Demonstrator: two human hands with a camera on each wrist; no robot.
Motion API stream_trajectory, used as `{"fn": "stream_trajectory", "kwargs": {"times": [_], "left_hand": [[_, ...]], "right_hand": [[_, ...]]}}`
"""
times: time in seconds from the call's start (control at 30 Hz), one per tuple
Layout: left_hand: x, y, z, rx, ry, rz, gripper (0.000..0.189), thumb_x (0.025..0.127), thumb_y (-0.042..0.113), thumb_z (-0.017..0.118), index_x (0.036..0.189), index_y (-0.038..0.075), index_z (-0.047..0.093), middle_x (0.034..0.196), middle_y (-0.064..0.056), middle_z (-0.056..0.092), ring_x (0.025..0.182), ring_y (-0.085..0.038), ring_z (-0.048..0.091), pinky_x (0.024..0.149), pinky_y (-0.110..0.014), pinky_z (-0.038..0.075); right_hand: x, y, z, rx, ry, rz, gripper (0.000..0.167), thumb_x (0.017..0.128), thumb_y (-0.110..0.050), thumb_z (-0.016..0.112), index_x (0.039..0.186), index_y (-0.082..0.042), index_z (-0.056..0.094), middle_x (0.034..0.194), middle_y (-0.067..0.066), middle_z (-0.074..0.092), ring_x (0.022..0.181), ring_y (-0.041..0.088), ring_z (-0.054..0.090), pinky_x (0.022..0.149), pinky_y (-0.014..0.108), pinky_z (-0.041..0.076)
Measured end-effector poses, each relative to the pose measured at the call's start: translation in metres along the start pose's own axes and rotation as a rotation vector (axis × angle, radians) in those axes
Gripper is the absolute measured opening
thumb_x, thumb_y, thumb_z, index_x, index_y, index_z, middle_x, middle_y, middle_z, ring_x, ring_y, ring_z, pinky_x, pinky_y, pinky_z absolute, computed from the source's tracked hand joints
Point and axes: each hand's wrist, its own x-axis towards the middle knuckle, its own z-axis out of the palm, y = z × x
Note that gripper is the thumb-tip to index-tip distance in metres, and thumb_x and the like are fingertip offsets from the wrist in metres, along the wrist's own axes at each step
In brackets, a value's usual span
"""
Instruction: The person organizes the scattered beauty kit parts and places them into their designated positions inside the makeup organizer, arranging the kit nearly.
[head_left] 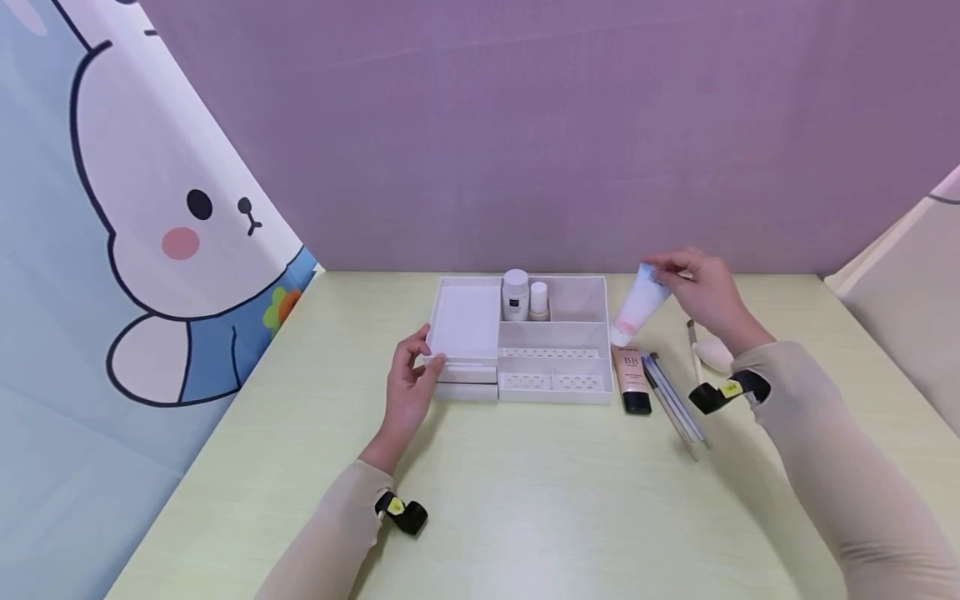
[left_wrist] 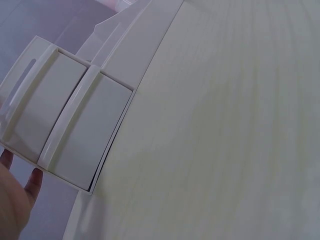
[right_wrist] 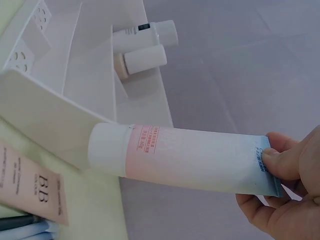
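My right hand (head_left: 701,287) pinches a white, pink and blue squeeze tube (right_wrist: 195,160) by its flat blue end, thumb on top. The tube tilts cap-down, beside the right wall of a white cosmetics organizer (head_left: 555,333). Against the organizer's left side rests my left hand (head_left: 408,379), its fingertips (left_wrist: 34,181) at the edge near two drawers (left_wrist: 90,130). A white bottle (head_left: 515,296) and a smaller white-capped bottle (head_left: 538,302) stand in the back compartment. Below the held tube lies a BB cream tube (head_left: 632,379) with a black cap.
Several slim makeup brushes (head_left: 671,404) lie right of the BB cream tube. Another brush (head_left: 693,350) and a whitish rounded thing (head_left: 714,356) lie beneath the right forearm. A purple backdrop (head_left: 555,133) rises behind the light wood-grain table (head_left: 525,492).
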Motion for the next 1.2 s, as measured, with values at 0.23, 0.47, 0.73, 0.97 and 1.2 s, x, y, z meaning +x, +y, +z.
{"fn": "stream_trajectory", "kwargs": {"times": [0.23, 0.47, 0.73, 0.97, 1.2], "left_hand": [[0.000, 0.000, 0.000, 0.001, -0.002, -0.004, 0.019, 0.095, -0.001, 0.061, 0.101, -0.007, 0.044, 0.147, -0.018, 0.047, 0.134, -0.028, 0.044, 0.083, -0.027, 0.041], [0.001, -0.002, 0.000, -0.001, 0.000, -0.006, 0.019, 0.095, -0.002, 0.061, 0.101, -0.007, 0.044, 0.146, -0.018, 0.047, 0.134, -0.027, 0.044, 0.083, -0.027, 0.041], [0.001, -0.002, 0.001, -0.008, 0.001, -0.005, 0.019, 0.095, -0.003, 0.061, 0.101, -0.007, 0.044, 0.146, -0.018, 0.047, 0.134, -0.028, 0.044, 0.082, -0.026, 0.041], [0.000, -0.001, 0.001, -0.007, 0.005, -0.002, 0.019, 0.094, -0.003, 0.061, 0.101, -0.007, 0.044, 0.146, -0.018, 0.048, 0.133, -0.028, 0.045, 0.083, -0.025, 0.042], [0.000, -0.001, 0.000, -0.008, -0.003, -0.003, 0.019, 0.095, -0.002, 0.061, 0.102, -0.007, 0.044, 0.147, -0.018, 0.047, 0.134, -0.028, 0.044, 0.084, -0.026, 0.042]], "right_hand": [[0.004, -0.012, -0.003, -0.054, -0.011, -0.056, 0.020, 0.095, 0.003, 0.062, 0.112, 0.004, 0.072, 0.104, 0.021, 0.066, 0.089, 0.014, 0.055, 0.071, 0.013, 0.042], [0.008, -0.019, -0.002, -0.065, -0.007, -0.134, 0.017, 0.091, 0.005, 0.065, 0.107, 0.005, 0.073, 0.101, 0.020, 0.067, 0.088, 0.014, 0.057, 0.072, 0.010, 0.041], [0.014, -0.029, 0.002, -0.063, -0.033, -0.168, 0.019, 0.091, 0.006, 0.064, 0.108, 0.005, 0.073, 0.101, 0.020, 0.068, 0.091, 0.013, 0.056, 0.075, 0.010, 0.040], [0.019, -0.039, 0.007, -0.052, -0.052, -0.190, 0.022, 0.090, 0.011, 0.061, 0.108, 0.006, 0.073, 0.102, 0.021, 0.068, 0.095, 0.031, 0.061, 0.074, 0.009, 0.040], [0.026, -0.044, 0.016, -0.061, -0.073, -0.192, 0.024, 0.091, 0.011, 0.059, 0.110, 0.004, 0.073, 0.102, 0.019, 0.067, 0.095, 0.032, 0.061, 0.076, 0.020, 0.044]]}}
